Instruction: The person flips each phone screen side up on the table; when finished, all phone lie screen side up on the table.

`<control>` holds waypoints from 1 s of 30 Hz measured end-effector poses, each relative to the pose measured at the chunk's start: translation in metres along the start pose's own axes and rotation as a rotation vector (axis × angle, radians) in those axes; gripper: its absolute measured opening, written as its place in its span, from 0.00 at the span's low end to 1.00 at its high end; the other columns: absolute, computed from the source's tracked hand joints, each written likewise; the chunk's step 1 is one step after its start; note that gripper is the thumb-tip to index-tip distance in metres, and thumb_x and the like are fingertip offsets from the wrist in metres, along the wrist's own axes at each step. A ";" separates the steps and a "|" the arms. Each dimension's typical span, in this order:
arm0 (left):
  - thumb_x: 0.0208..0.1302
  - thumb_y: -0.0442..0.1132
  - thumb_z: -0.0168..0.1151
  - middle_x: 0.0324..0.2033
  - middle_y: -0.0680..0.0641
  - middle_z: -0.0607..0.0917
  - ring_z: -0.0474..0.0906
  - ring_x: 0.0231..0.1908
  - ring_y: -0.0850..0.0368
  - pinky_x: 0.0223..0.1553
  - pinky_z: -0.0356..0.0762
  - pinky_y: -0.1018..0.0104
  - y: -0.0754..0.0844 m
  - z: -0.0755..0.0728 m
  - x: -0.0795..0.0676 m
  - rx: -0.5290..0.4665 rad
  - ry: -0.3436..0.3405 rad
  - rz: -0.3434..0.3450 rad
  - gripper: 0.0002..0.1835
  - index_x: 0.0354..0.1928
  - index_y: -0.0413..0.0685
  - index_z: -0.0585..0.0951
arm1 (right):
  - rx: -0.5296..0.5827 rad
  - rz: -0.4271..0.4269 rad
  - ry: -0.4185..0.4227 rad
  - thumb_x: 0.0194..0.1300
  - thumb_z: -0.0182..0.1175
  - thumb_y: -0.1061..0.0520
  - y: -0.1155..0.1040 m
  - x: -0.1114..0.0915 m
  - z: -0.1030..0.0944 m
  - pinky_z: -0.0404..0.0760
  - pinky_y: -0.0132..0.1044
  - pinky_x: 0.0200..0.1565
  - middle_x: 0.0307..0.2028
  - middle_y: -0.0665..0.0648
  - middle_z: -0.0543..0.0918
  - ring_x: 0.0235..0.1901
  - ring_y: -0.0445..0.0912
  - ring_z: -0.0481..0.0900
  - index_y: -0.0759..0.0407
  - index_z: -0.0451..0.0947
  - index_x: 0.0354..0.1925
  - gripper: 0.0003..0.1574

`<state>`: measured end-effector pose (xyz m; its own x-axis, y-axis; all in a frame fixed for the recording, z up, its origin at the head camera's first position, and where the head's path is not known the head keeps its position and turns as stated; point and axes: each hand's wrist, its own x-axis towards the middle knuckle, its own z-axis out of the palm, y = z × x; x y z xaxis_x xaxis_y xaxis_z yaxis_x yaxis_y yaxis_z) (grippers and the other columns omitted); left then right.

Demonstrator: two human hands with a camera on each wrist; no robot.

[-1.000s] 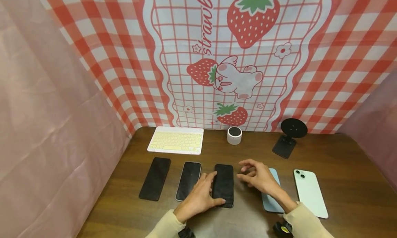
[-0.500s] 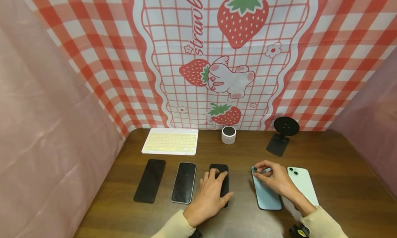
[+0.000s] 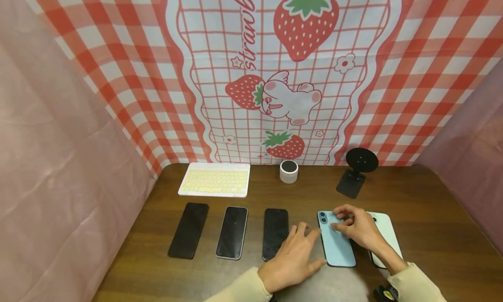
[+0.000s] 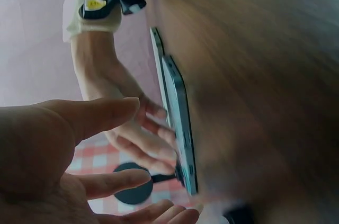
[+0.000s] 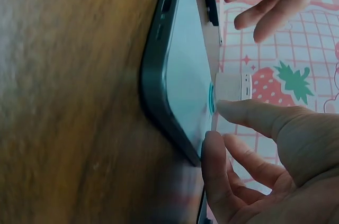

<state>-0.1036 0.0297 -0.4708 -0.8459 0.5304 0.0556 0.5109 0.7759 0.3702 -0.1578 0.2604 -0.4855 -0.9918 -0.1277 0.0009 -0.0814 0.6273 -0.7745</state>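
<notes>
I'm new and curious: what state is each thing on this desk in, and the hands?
Blue phone: face down, cameras showing
Left hand: fingers spread, near the blue phone
Right hand: fingers bent, over the blue phone, contact unclear
Pale green phone: face down, partly covered
Leftmost phone: flat, dark face up
Pale-edged phone: flat, screen up, dark
Middle phone: flat, screen up, dark
Keyboard: flat, keys up
White cylinder: upright
Black stand: unfolded, disc raised

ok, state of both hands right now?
Left hand: open, holding nothing, beside the light-blue phone.
Right hand: open, holding nothing, over that phone; fingertip contact can't be told.
</notes>
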 end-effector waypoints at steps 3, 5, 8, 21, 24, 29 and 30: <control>0.63 0.61 0.72 0.60 0.48 0.77 0.75 0.52 0.57 0.39 0.80 0.69 0.010 0.004 0.007 0.042 -0.026 0.016 0.37 0.71 0.60 0.74 | -0.012 0.013 0.009 0.60 0.76 0.59 0.003 0.002 -0.003 0.82 0.34 0.26 0.44 0.66 0.86 0.30 0.38 0.80 0.68 0.81 0.53 0.25; 0.63 0.62 0.72 0.59 0.49 0.77 0.74 0.50 0.58 0.36 0.78 0.71 0.016 0.007 0.010 0.081 -0.031 0.023 0.37 0.71 0.61 0.74 | -0.019 0.025 0.010 0.60 0.76 0.58 0.005 0.003 -0.004 0.83 0.34 0.26 0.45 0.67 0.86 0.30 0.38 0.80 0.67 0.81 0.53 0.26; 0.62 0.64 0.71 0.58 0.50 0.77 0.73 0.47 0.58 0.37 0.75 0.70 0.026 0.012 0.014 0.147 -0.043 0.020 0.37 0.70 0.62 0.74 | -0.041 0.022 0.014 0.59 0.78 0.54 0.008 0.004 -0.006 0.83 0.34 0.26 0.45 0.68 0.85 0.31 0.39 0.81 0.68 0.81 0.54 0.29; 0.61 0.72 0.65 0.64 0.56 0.74 0.71 0.56 0.56 0.49 0.77 0.64 0.062 0.035 0.026 0.348 -0.148 -0.022 0.35 0.68 0.73 0.75 | -0.090 0.013 -0.016 0.56 0.80 0.51 0.013 0.007 -0.008 0.80 0.33 0.26 0.48 0.69 0.84 0.32 0.41 0.81 0.68 0.80 0.60 0.38; 0.62 0.73 0.64 0.64 0.57 0.74 0.71 0.57 0.57 0.50 0.77 0.65 0.065 0.036 0.026 0.390 -0.157 -0.027 0.35 0.69 0.75 0.74 | -0.093 0.017 -0.016 0.55 0.80 0.51 0.013 0.007 -0.008 0.80 0.33 0.27 0.48 0.69 0.84 0.33 0.43 0.82 0.67 0.81 0.59 0.38; 0.63 0.73 0.62 0.68 0.57 0.73 0.72 0.59 0.56 0.52 0.78 0.64 0.065 0.036 0.024 0.405 -0.170 -0.028 0.35 0.70 0.74 0.74 | -0.120 0.012 -0.008 0.54 0.81 0.50 0.012 0.006 -0.008 0.79 0.33 0.29 0.47 0.68 0.84 0.34 0.45 0.83 0.67 0.82 0.56 0.36; 0.63 0.73 0.62 0.68 0.57 0.73 0.72 0.59 0.55 0.52 0.79 0.64 0.065 0.036 0.024 0.403 -0.167 -0.029 0.35 0.69 0.74 0.75 | -0.130 0.010 -0.005 0.54 0.81 0.50 0.012 0.006 -0.008 0.79 0.33 0.30 0.46 0.68 0.84 0.34 0.45 0.84 0.66 0.83 0.55 0.36</control>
<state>-0.0846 0.1053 -0.4786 -0.8413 0.5288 -0.1123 0.5343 0.8449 -0.0244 -0.1659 0.2735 -0.4901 -0.9922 -0.1246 -0.0101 -0.0838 0.7227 -0.6861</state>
